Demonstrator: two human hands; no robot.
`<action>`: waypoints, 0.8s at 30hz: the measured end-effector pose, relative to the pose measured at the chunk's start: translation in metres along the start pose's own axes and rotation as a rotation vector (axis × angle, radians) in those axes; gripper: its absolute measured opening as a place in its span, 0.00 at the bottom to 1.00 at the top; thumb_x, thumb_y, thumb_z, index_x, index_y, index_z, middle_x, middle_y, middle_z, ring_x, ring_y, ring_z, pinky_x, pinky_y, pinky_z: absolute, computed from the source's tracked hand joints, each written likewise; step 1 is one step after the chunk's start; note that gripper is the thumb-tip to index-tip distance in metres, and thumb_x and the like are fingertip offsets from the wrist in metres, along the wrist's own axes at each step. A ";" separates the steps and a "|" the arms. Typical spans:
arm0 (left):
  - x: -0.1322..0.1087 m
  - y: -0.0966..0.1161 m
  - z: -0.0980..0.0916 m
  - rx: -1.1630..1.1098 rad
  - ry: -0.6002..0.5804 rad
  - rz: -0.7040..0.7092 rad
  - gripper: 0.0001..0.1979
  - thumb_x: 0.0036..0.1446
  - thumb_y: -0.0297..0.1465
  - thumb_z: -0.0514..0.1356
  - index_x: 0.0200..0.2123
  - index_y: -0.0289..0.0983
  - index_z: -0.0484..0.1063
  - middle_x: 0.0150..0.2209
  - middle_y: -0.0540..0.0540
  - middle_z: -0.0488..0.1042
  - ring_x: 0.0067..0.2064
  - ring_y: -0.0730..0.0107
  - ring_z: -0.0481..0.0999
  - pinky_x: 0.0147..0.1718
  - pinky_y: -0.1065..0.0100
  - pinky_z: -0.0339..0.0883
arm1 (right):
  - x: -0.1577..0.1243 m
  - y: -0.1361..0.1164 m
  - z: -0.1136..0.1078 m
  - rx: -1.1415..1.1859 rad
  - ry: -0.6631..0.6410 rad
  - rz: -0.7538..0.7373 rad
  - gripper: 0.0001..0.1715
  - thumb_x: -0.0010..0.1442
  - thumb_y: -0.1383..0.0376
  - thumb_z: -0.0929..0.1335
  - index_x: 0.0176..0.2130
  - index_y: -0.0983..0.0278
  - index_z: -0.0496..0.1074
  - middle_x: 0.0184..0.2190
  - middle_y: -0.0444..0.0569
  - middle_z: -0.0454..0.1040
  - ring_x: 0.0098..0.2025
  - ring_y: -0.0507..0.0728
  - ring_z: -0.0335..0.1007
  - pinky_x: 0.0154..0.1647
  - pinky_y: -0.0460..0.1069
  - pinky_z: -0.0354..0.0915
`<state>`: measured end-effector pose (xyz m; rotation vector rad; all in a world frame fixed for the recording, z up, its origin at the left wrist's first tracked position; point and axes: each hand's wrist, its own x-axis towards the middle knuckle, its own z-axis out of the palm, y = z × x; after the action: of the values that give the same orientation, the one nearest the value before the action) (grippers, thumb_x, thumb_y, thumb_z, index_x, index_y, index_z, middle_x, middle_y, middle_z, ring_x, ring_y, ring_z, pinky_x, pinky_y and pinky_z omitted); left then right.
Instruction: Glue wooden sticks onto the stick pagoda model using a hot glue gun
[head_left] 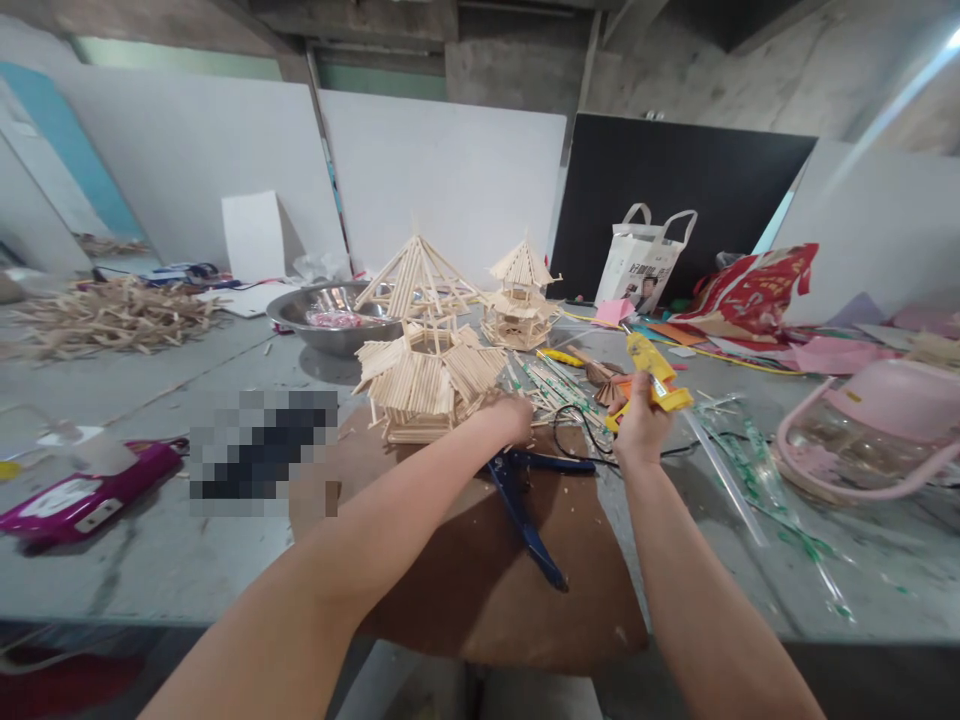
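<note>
My right hand (643,425) is wrapped round the handle of a yellow hot glue gun (654,368). A clear glue stick (724,478) sticks out of its rear end. My left hand (512,418) is closed at the right side of a pagoda model (424,375) built of wooden sticks. What its fingers hold, if anything, is hidden. Just below that hand lies a blue-handled cutter (529,525) on a brown board (450,590). The pagoda's upper roof is an open frame of slanted sticks; its lower roof is covered with sticks.
Behind stands a smaller stick pagoda (523,300), beside a metal bowl (330,335). Wrapped sticks (559,385) and a black cord lie between my hands. A pink-handled container (870,430) is at right, a purple power strip (90,495) and a stick pile (112,315) at left.
</note>
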<state>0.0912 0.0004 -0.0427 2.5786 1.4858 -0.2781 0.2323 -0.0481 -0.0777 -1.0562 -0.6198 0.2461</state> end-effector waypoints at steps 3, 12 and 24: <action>-0.001 0.001 0.005 0.043 -0.008 0.018 0.18 0.40 0.33 0.62 0.36 0.29 0.73 0.41 0.30 0.71 0.44 0.48 0.70 0.42 0.56 0.63 | 0.000 0.001 0.000 0.010 -0.001 -0.016 0.22 0.48 0.49 0.62 0.23 0.66 0.66 0.13 0.39 0.63 0.11 0.45 0.51 0.12 0.44 0.48; -0.041 -0.018 0.004 -0.162 0.150 0.105 0.14 0.56 0.31 0.45 0.41 0.32 0.65 0.32 0.40 0.74 0.30 0.69 0.74 0.29 0.70 0.66 | -0.004 0.001 0.000 0.029 -0.019 -0.035 0.21 0.50 0.51 0.63 0.24 0.67 0.66 0.18 0.41 0.67 0.11 0.43 0.52 0.11 0.42 0.47; -0.072 -0.034 0.011 -1.405 -0.109 0.342 0.10 0.51 0.31 0.55 0.36 0.33 0.66 0.21 0.55 0.63 0.13 0.88 0.57 0.11 0.79 0.44 | -0.020 -0.004 0.010 0.340 -0.394 0.318 0.16 0.35 0.63 0.73 0.26 0.65 0.67 0.24 0.41 0.72 0.22 0.48 0.67 0.20 0.43 0.64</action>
<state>0.0254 -0.0452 -0.0376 1.5173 0.6646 0.4954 0.2094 -0.0519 -0.0783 -0.7745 -0.7286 0.8241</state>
